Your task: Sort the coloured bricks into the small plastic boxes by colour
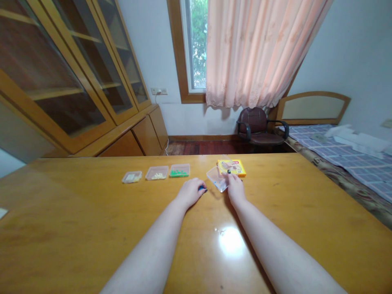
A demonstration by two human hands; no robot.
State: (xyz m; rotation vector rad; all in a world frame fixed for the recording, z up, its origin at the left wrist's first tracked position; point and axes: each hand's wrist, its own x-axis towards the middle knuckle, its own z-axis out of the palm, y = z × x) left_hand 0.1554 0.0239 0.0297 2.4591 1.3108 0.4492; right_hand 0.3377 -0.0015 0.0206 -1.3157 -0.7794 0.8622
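Left hand (190, 192): resting on the bench (92, 228), fingers curled and closed over a small dark blue item (201, 188), most of it hidden beneath the fingertips. Right hand (236, 188): fingertips at the edge of a clear plastic tray (216, 179), tray apparently tilted. A dark round bead (229, 172) right at those fingertips; grip on bead or tray impossible to tell from this view. Hands close together, not touching.

Yellow printed box (232, 167): flat on the bench, just behind the clear plastic tray and apparently touching it.

Left of these, in a row toward the far side of the bench: a small clear tub (131, 177) with pale contents, too small to identify; a clear tub of pale beads (157, 172); a clear tub of green beads (179, 170). Tubs just beside one another, all apart from both hands.

Surroundings: glass-fronted wooden cabinet (70, 69) on the left; window (194, 49) with pink curtain (254, 53) straight ahead; dark leather armchair (259, 127) below the curtain; bed (346, 163) on the right, with a blue checked cover and white packaging on top.
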